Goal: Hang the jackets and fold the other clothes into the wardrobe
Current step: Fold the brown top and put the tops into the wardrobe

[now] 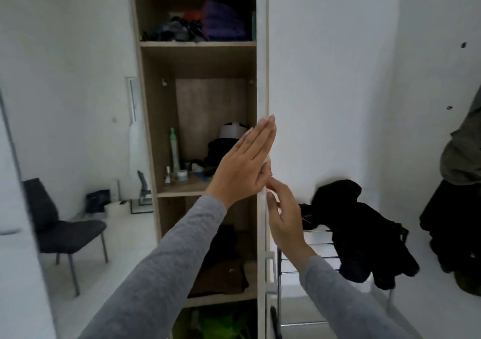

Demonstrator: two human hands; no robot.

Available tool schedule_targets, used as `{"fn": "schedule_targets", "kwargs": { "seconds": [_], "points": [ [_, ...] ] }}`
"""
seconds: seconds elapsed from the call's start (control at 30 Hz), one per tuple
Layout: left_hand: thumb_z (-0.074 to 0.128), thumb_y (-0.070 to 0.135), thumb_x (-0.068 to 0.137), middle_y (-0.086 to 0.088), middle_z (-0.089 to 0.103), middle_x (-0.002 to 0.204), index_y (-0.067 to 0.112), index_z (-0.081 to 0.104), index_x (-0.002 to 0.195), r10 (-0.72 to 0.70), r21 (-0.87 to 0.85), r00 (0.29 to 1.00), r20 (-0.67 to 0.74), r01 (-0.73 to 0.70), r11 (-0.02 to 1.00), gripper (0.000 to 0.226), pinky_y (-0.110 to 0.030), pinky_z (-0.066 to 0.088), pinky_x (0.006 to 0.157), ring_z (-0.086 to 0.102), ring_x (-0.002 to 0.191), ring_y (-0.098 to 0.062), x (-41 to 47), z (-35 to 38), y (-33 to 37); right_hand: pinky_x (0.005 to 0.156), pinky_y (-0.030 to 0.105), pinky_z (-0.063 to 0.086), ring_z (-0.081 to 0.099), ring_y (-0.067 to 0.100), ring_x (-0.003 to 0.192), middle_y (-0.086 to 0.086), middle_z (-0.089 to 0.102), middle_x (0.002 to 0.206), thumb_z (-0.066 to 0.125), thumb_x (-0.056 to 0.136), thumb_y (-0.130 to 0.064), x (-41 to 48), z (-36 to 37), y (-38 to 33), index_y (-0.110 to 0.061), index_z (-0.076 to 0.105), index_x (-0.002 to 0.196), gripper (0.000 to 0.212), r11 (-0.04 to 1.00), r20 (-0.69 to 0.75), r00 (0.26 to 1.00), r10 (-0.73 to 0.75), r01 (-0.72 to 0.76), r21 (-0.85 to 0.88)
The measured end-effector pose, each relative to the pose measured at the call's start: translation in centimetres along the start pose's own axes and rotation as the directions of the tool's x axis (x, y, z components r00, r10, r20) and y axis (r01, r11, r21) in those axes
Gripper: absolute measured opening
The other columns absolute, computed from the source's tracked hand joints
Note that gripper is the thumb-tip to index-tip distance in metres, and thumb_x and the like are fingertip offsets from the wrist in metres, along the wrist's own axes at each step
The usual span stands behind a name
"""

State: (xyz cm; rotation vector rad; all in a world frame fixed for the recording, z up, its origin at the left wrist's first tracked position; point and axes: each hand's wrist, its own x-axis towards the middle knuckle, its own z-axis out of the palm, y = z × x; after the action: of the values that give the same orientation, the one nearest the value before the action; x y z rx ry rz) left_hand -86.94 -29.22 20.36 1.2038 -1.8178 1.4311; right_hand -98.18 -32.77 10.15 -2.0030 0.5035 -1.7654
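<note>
A tall wooden wardrobe [149, 120] stands with one section uncovered, its white door [263, 78] seen edge-on in the middle. My left hand [244, 161] lies flat against the door's left face, fingers straight and together. My right hand [283, 219] is on the other side of the door edge, fingers apart, fingertips near the edge. Neither hand holds anything. A black jacket [364, 232] is draped over a metal rack [320, 250] to the right. Folded dark clothes [221, 268] lie on a lower shelf.
The upper shelf holds purple and mixed clothes [221, 21]. The middle shelf holds bottles [173, 151] and a white helmet-like object [233, 130]. A dark chair [65, 232] stands at the left. More dark garments [458, 182] hang at the far right. Green fabric [221, 323] fills the bottom shelf.
</note>
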Motion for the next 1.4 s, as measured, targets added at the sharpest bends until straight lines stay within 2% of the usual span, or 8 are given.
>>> {"fn": "schedule_targets", "kwargs": {
  "seconds": [0.17, 0.27, 0.43, 0.5, 0.63, 0.77, 0.93, 1.4],
  "points": [
    [0.042, 0.024, 0.09, -0.016, 0.032, 0.15, -0.001, 0.033, 0.142, -0.094, 0.145, 0.996, -0.002, 0.093, 0.985, 0.058, -0.035, 0.021, 0.117, 0.023, 0.142, -0.024, -4.3, -2.6, -6.0, 0.104, 0.025, 0.041, 0.042, 0.003, 0.124, -0.009, 0.042, 0.132, 0.037, 0.093, -0.042, 2.6, 7.3, -1.2, -0.022, 0.043, 0.135, 0.047, 0.988, 0.133, 0.991, -0.006, -0.014, 0.154],
    [0.045, 0.021, 0.089, -0.017, 0.033, 0.15, -0.002, 0.035, 0.141, -0.151, 0.276, 0.988, 0.029, 0.137, 0.951, 0.059, -0.037, 0.024, 0.116, 0.026, 0.141, -0.026, -6.2, -3.1, -8.8, 0.107, 0.025, 0.037, 0.038, 0.005, 0.126, -0.007, 0.037, 0.137, 0.043, 0.094, -0.035, 4.4, 10.3, -0.9, -0.024, 0.039, 0.137, 0.045, 0.992, 0.176, 0.984, -0.017, -0.006, 0.127],
    [0.04, 0.018, 0.085, -0.018, 0.03, 0.151, -0.004, 0.033, 0.142, -0.283, 0.42, 0.959, 0.002, 0.256, 0.871, 0.061, -0.041, 0.026, 0.115, 0.025, 0.142, -0.028, -9.1, -2.5, -14.3, 0.102, 0.007, 0.021, 0.029, 0.006, 0.129, -0.008, 0.028, 0.142, 0.054, 0.094, -0.018, 7.8, 17.0, -0.4, -0.026, 0.034, 0.14, 0.051, 0.997, 0.235, 0.97, -0.07, 0.072, 0.0],
    [0.039, 0.017, 0.084, -0.018, 0.028, 0.151, -0.004, 0.032, 0.143, -0.332, 0.438, 0.943, -0.021, 0.307, 0.845, 0.062, -0.04, 0.024, 0.115, 0.023, 0.142, -0.028, -9.7, -1.7, -16.2, 0.1, 0.006, 0.019, 0.027, 0.006, 0.13, -0.007, 0.028, 0.143, 0.054, 0.092, -0.015, 8.8, 19.0, 0.0, -0.026, 0.035, 0.141, 0.054, 0.995, 0.25, 0.964, -0.087, 0.095, -0.019],
    [0.04, 0.018, 0.084, -0.018, 0.029, 0.151, -0.004, 0.033, 0.142, -0.379, 0.434, 0.925, -0.038, 0.357, 0.827, 0.063, -0.038, 0.019, 0.117, 0.024, 0.142, -0.027, -10.5, 0.6, -20.4, 0.108, 0.021, 0.028, 0.03, 0.013, 0.131, -0.003, 0.033, 0.141, 0.055, 0.087, -0.008, 11.2, 22.5, 1.3, -0.021, 0.041, 0.138, 0.055, 0.986, 0.208, 0.968, -0.138, 0.154, -0.06],
    [0.042, 0.02, 0.085, -0.02, 0.029, 0.151, -0.004, 0.033, 0.142, -0.394, 0.394, 0.918, -0.05, 0.381, 0.837, 0.063, -0.041, 0.023, 0.115, 0.023, 0.142, -0.028, -11.0, 3.6, -24.8, 0.109, 0.036, 0.034, 0.034, 0.019, 0.128, 0.004, 0.04, 0.137, 0.056, 0.081, -0.003, 15.1, 25.9, 2.6, -0.016, 0.047, 0.134, 0.056, 0.969, 0.101, 0.975, -0.2, 0.212, -0.129],
    [0.045, 0.025, 0.088, -0.02, 0.02, 0.153, -0.001, 0.029, 0.145, -0.413, 0.357, 0.908, -0.066, 0.408, 0.84, 0.065, -0.043, 0.019, 0.117, 0.015, 0.144, -0.028, -13.0, 7.7, -29.3, 0.109, 0.039, 0.033, 0.035, 0.022, 0.131, 0.007, 0.042, 0.138, 0.048, 0.08, -0.01, 18.7, 30.1, 4.1, -0.013, 0.049, 0.132, 0.053, 0.948, 0.004, 0.967, -0.256, 0.252, -0.196],
    [0.033, 0.031, 0.097, -0.018, 0.01, 0.156, 0.002, 0.013, 0.148, -0.461, 0.214, 0.887, -0.03, 0.456, 0.864, 0.062, -0.042, 0.013, 0.119, 0.007, 0.146, -0.026, -16.6, 17.7, -36.7, 0.114, 0.046, 0.026, 0.02, 0.018, 0.142, 0.006, 0.035, 0.15, 0.043, 0.091, -0.016, 22.2, 37.7, 10.8, -0.013, 0.039, 0.142, 0.051, 0.819, -0.001, 0.931, -0.366, 0.321, -0.476]
  ]
}}
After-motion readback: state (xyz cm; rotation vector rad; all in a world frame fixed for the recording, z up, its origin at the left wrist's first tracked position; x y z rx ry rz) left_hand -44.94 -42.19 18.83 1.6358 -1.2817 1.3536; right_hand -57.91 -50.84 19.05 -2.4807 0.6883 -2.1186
